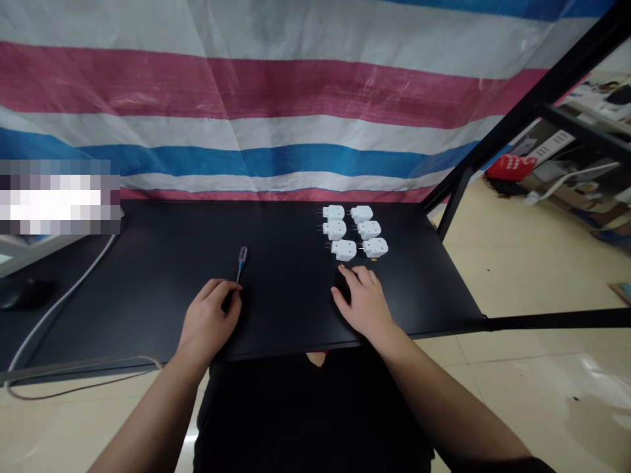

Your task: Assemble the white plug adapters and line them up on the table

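A small screwdriver (241, 260) with a clear handle and blue collar lies on the black table, its shaft pointing at me. My left hand (208, 320) rests just below it, fingers loosely curled, thumb and index finger apart; the index fingertip meets the shaft's end. On the right, my right hand (363, 301) is open, palm down. Its index fingertip is at a tiny brass-coloured piece (342, 265), partly covered. Just beyond are several white plug adapters (344, 249) in two columns, metal pins facing left. Another small brass piece (373, 259) lies by the nearest right adapter (375, 247).
A pixelated device (54, 197) stands at the far left, with a grey cable (69, 295) and a black mouse (24, 293) near it. Striped sheeting (276, 92) hangs behind the black table (162, 249). A black metal frame (483, 144) rises at the right.
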A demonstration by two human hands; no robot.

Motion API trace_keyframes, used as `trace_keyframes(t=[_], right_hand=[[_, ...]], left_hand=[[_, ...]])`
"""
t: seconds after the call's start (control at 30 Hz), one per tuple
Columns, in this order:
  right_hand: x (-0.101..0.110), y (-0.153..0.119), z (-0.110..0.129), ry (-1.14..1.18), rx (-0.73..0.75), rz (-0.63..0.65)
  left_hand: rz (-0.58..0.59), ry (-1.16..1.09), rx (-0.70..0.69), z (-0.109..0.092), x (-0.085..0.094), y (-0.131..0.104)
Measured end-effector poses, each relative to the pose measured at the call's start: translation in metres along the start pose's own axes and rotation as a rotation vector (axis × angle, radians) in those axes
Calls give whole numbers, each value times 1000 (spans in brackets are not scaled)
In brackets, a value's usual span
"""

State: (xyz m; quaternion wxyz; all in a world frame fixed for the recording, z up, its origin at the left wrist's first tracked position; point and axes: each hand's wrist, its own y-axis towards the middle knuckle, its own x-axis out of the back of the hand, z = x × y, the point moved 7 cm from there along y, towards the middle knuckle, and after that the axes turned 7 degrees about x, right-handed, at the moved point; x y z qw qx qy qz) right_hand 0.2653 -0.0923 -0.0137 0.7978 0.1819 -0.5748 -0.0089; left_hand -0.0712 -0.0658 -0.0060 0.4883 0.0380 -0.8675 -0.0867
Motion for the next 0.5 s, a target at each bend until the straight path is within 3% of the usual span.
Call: trace_keyframes(t=[0.2,0.27,0.37,0.43,0.5], right_hand=[[-1,4,-11,84,54,-67],[13,6,-12,145,60,-95],[70,11,-15,251,24,-202],[127,13,-16,289,56,-318],[180,14,-16,303,101,-423]], left_hand=[[7,-23,-19,0,0,1],[-12,-25,-38,-1,1,-1],[-82,-3,-111,-8,7,-11],[-119,9,-164,-16,11,-26],[-67,-12,-209,-26,13,-46]])
